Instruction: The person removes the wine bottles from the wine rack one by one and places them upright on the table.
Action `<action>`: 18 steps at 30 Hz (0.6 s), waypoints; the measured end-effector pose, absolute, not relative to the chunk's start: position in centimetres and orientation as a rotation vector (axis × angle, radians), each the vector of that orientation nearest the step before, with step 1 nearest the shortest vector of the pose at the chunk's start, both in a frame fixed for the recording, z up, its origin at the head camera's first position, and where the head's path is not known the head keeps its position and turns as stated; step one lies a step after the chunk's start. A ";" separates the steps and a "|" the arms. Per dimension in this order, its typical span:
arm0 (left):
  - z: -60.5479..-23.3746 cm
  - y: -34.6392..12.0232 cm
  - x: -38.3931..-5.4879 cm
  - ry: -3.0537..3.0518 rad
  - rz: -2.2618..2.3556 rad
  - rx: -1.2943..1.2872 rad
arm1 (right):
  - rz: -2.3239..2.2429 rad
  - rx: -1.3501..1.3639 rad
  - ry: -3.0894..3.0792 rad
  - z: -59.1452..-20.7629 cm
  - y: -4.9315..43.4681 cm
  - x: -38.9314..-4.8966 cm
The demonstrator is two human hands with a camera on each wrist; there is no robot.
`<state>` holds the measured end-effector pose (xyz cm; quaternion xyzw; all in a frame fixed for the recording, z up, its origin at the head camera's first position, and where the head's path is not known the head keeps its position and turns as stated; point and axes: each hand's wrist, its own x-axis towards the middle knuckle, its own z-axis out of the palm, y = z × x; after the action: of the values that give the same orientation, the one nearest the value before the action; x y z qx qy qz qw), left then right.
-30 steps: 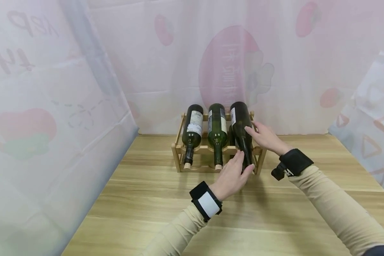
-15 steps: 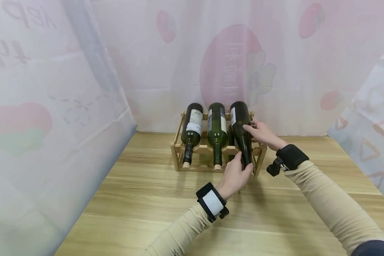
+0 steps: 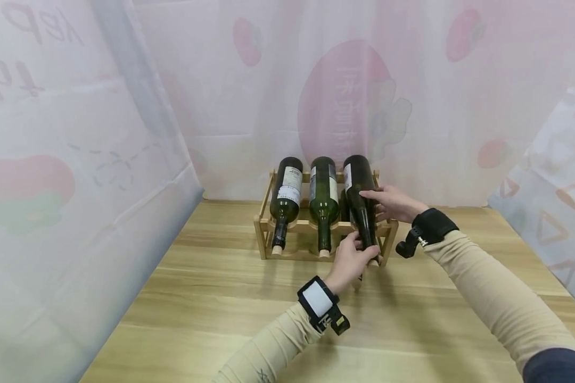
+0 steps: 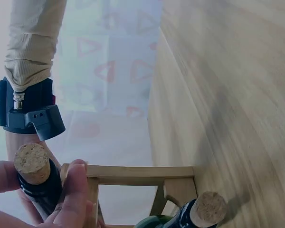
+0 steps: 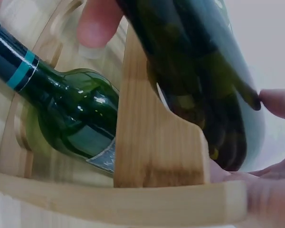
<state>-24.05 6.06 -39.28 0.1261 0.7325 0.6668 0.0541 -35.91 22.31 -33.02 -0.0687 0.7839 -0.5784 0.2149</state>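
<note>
A dark wine bottle (image 3: 359,175) lies neck-forward at the right end of the upper tier of a wooden wine rack (image 3: 299,226). My left hand (image 3: 348,261) holds its neck near the cork (image 4: 32,161), which shows between thumb and fingers in the left wrist view. Around the bottle's body, from the right, is my right hand (image 3: 395,204), thumb on top and fingers at the side and underneath. Below, on the lower tier, lies a green bottle (image 5: 80,118) with a teal neck band; its cork (image 4: 210,209) points forward.
Two more corked bottles rest on the upper tier: a dark one (image 3: 287,189) at the left and a green one (image 3: 323,191) in the middle. The rack stands on a wooden table (image 3: 211,298), close to a printed curtain (image 3: 259,106) behind.
My left fingers have closed around the bottle's neck, turning the wrist slightly. The right hand has curled further around the body. The bottle has barely moved.
</note>
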 end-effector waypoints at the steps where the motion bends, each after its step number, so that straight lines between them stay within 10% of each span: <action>1: -39.4 6.0 -24.0 2.177 2.051 0.384 | -1.617 -0.186 2.141 -33.2 22.4 -36.0; 18: -39.2 5.7 -24.2 1.824 2.195 0.269 | -1.700 -0.143 1.910 -34.0 22.3 -37.2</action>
<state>-24.23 5.65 -39.16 0.0929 0.6303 0.7585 0.1370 -37.20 22.28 -33.99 -0.0535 0.7146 -0.6359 0.2864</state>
